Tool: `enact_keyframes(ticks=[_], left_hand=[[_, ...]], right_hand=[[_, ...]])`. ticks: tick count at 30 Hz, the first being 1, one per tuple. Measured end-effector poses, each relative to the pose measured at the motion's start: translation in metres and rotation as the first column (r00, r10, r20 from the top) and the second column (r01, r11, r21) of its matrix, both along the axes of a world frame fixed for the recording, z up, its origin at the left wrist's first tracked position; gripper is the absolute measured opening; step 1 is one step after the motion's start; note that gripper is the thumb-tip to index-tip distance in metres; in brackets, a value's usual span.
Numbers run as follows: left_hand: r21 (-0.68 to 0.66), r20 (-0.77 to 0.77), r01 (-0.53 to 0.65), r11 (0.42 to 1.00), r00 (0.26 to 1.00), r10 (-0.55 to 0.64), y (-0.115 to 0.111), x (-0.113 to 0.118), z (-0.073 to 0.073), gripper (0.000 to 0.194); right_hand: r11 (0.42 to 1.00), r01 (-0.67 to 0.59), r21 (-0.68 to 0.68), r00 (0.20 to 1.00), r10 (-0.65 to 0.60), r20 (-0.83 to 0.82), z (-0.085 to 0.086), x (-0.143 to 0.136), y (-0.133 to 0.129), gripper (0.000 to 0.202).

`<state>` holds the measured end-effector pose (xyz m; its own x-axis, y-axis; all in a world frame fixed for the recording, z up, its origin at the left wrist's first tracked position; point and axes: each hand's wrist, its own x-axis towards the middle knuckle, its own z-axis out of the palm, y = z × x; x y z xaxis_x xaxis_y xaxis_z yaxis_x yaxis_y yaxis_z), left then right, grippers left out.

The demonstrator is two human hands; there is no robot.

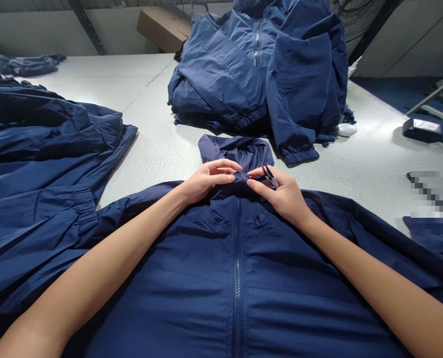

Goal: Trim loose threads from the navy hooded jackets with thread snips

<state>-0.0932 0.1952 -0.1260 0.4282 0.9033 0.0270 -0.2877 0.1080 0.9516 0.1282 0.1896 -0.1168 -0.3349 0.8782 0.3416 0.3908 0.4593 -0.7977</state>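
A navy blue jacket [191,278] lies spread on the table, its front zipper [237,268] running down the middle and its hood [243,149] stretched out beyond the collar. At the top of the zipper, my left hand [214,180] pinches the collar fabric between thumb and fingers. My right hand [281,191] grips the same collar just to the right, thumb and finger close to the left fingertips. Small dark thread snips [269,177] are also held in my right hand, their blades pointing up and away.
A pile of blue jackets [224,69] lies at the back of the white table [154,149]. More navy garments [38,149] cover the left side. At the right are a white oval object [345,130] and a dark box-like device [422,130] with a cable. A cardboard box [165,27] stands behind.
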Motion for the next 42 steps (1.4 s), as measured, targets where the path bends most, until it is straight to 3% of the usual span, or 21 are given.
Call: enact_keyframes(ticks=[5,15,20,25,31,35,39,42], left_hand=[[-0.036,0.063,-0.015,0.999,0.998,0.018,-0.001,0.001,0.002,0.022],[0.123,-0.136,0.033,0.992,0.991,-0.016,-0.002,0.001,0.0,0.043],[0.052,-0.132,0.078,0.996,0.989,-0.07,-0.003,0.0,-0.001,0.055],[0.056,-0.119,0.037,0.998,0.992,-0.03,-0.002,0.001,0.0,0.054],[0.07,-0.12,-0.036,0.997,0.992,0.044,-0.003,0.004,0.001,0.045],[0.061,-0.094,-0.038,0.997,0.995,0.044,-0.003,0.003,-0.001,0.044],[0.086,-0.076,-0.021,0.996,0.997,0.027,-0.002,0.002,-0.001,0.047],[0.095,-0.072,-0.015,0.995,0.997,0.022,-0.002,0.002,0.0,0.05]], right_hand=[[0.999,-0.041,0.033,0.999,0.041,0.01,-0.002,-0.002,-0.002,0.021],[0.995,-0.029,0.093,0.999,0.025,0.048,-0.006,-0.001,0.0,0.019],[0.995,-0.022,0.102,0.997,0.014,0.08,-0.007,-0.001,-0.001,0.02],[0.993,-0.038,0.113,0.994,0.026,0.106,-0.007,-0.001,-0.003,0.019],[0.946,0.029,0.324,0.971,-0.103,0.214,-0.004,0.0,-0.009,0.025],[0.901,-0.013,0.433,0.931,-0.147,0.335,-0.002,0.001,-0.012,0.032],[0.873,-0.033,0.486,0.936,-0.143,0.321,-0.003,0.003,-0.01,0.031],[0.865,-0.085,0.495,0.957,-0.067,0.281,-0.004,0.005,-0.006,0.024]])
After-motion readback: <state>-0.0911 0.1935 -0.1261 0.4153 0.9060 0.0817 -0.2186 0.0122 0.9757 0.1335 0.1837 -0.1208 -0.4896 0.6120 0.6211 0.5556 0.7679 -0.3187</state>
